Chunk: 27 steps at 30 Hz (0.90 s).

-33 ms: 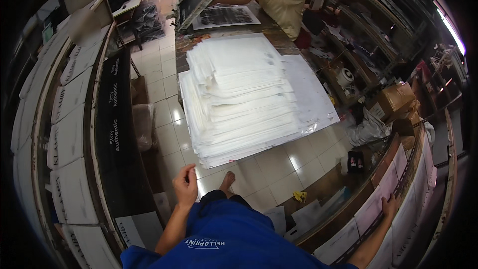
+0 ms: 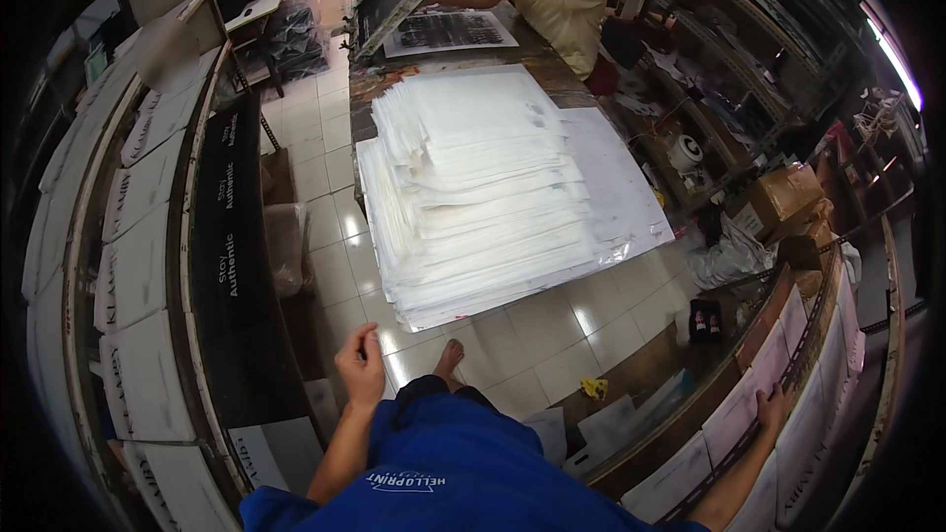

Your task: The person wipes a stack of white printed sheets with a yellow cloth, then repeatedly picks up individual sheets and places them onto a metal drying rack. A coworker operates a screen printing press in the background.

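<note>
- Holding left hand loosely curled, unclenched, near side of white sheet stack
- Resting right hand on right rack; cannot tell whether grasping

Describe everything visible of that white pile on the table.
The white pile is many thin sheets, papery or cloth-like, overlapped in uneven steps, with ragged left edges and faint grey marks at upper right. It lies on a wider pale sheet on the table; the left hand is near, apparently not touching.

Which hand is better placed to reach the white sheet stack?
Probably the left hand: it's close to the white sheet stack, while the right hand is farther off, beside pink panels.
</note>
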### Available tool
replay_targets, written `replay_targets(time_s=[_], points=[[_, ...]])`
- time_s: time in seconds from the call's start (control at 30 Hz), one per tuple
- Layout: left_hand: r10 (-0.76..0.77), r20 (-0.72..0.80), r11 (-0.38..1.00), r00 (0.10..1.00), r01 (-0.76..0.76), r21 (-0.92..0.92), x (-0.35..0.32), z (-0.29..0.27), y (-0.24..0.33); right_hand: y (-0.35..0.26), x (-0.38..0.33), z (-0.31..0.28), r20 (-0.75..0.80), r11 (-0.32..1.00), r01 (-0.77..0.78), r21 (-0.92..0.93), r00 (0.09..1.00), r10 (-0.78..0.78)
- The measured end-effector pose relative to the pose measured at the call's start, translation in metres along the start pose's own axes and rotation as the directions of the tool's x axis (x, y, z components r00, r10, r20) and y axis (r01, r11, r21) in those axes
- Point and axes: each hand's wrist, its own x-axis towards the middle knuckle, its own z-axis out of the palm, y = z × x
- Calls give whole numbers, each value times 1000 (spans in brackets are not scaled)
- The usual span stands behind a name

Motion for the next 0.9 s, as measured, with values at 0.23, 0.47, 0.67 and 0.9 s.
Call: replay_targets(time_s=[0.23,0.47,0.67,0.9], points=[[-359,-106,933,927,359,-21,0,-27,-166,-7,8,0,28,993,40,-107,999,-37],[-937,235,339,258,831,440,-101,-41,-301,12,21,32,-169,994,81,-68,981,-92],[-811,559,573,174,426,700,-91,-21,-312,7,24,27,-106,998,-2,-63,994,-4],[-624,733,780,271,277,561,-22,39,-294,-12,11,8,-127,998,56,37,991,-51]])
